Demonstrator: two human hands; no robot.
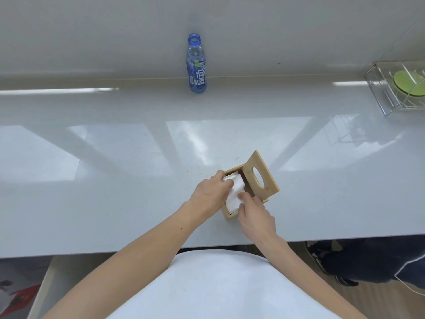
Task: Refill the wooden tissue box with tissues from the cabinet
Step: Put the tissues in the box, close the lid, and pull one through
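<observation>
1. A wooden box (230,216) sits on the pale, glossy tabletop (115,180), right under both hands and close to the near edge.
2. Its lid (262,174) stands tilted up on the far right side of the box, just beyond the right hand, with an oval slot cut through it.
3. A white stack of tissues (234,192) lies inside the open box, between the two hands, its top showing above the rim.
4. The left hand (210,192) comes in from the left, fingers curled loosely over the far left end of the tissues and touching them; the fingertips rest near the box's far corner.
5. The right hand (255,215) covers the near right part of the box, fingers bent down onto the near end of the tissues and pressing on top.
6. Neither hand is a closed fist; both are partly curled, and whether they pinch the tissues or only press them cannot be told.
7. Well beyond the hands, against the wall, stands a blue drink bottle (196,65) with no cap.
8. Far off to the right of the right hand, at the back corner, is a clear rack (379,97) holding a green plate (408,85).
9. Nearer than the hands, the person's white shirt (218,284) fills the bottom of the view.
</observation>
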